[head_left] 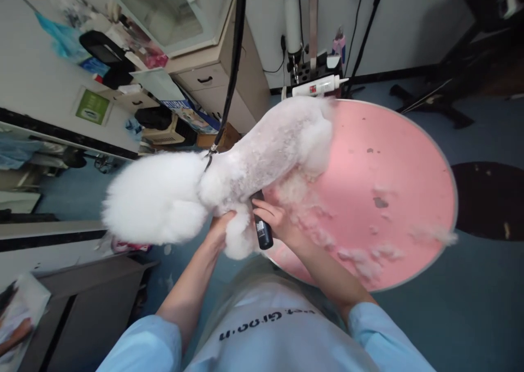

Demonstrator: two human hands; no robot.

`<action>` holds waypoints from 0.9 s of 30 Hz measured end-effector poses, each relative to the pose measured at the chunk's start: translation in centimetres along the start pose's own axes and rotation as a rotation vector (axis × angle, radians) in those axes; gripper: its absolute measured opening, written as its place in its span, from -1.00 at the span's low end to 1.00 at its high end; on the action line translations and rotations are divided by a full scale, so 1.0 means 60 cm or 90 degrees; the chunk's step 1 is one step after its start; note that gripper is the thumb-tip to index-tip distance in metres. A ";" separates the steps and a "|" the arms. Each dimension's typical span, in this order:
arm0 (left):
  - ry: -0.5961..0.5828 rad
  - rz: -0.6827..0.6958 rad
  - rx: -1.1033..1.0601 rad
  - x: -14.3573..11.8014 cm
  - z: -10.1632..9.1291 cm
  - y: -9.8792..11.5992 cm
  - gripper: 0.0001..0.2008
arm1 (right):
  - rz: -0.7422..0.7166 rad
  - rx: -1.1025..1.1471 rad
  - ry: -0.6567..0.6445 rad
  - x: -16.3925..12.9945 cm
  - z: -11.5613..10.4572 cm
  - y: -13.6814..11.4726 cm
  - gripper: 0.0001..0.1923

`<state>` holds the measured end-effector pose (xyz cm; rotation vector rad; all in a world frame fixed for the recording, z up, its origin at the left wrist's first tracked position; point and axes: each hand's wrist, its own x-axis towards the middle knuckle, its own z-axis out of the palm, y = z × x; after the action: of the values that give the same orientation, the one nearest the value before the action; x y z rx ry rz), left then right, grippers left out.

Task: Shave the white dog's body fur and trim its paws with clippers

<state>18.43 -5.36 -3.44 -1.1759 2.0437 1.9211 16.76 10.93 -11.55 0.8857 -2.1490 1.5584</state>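
A small white dog (262, 154) stands on a round pink table (393, 159), its fluffy head to the left and its back shaved short. My right hand (276, 219) grips a black electric clipper (262, 227) pressed against the dog's side near the front leg. My left hand (221, 225) holds the dog's fluffy front leg (239, 235) from below. A black leash (231, 72) runs from the dog's neck up out of view.
Clumps of cut white fur (360, 257) lie on the pink table. A white bottle (319, 85) and a black tool rack (311, 69) sit behind the table. Cabinets with drawers (213, 83) and cluttered shelves stand at the left. The floor is blue.
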 end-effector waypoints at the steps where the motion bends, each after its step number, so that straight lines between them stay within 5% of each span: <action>1: -0.011 -0.007 -0.002 -0.001 -0.002 0.006 -0.71 | 0.006 -0.012 0.012 -0.002 0.007 -0.002 -0.80; 7: -0.086 0.013 0.048 -0.008 0.002 0.048 -0.71 | -0.006 0.094 0.225 -0.013 -0.003 -0.046 -0.69; 12: -0.101 0.099 0.137 0.008 0.003 0.047 -0.66 | 0.181 0.313 0.440 0.031 -0.040 -0.053 -0.79; 14: -0.105 0.104 0.166 0.013 0.002 0.045 -0.69 | 0.197 0.354 0.432 0.046 -0.042 -0.049 -0.77; 19: -0.128 0.113 0.187 0.013 0.000 0.047 -0.66 | 0.210 0.273 0.236 0.038 -0.021 -0.047 -0.73; 24: -0.143 0.095 0.188 0.008 -0.001 0.047 -0.60 | 0.152 0.188 0.301 0.014 -0.021 -0.050 -0.73; 27: -0.134 0.071 0.147 -0.001 0.008 0.051 -0.64 | 0.098 0.140 0.225 0.010 -0.018 -0.042 -0.72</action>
<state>16.46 -5.20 -1.04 -0.7896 2.1814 1.7101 17.92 11.26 -9.00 0.4665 -1.8557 1.8930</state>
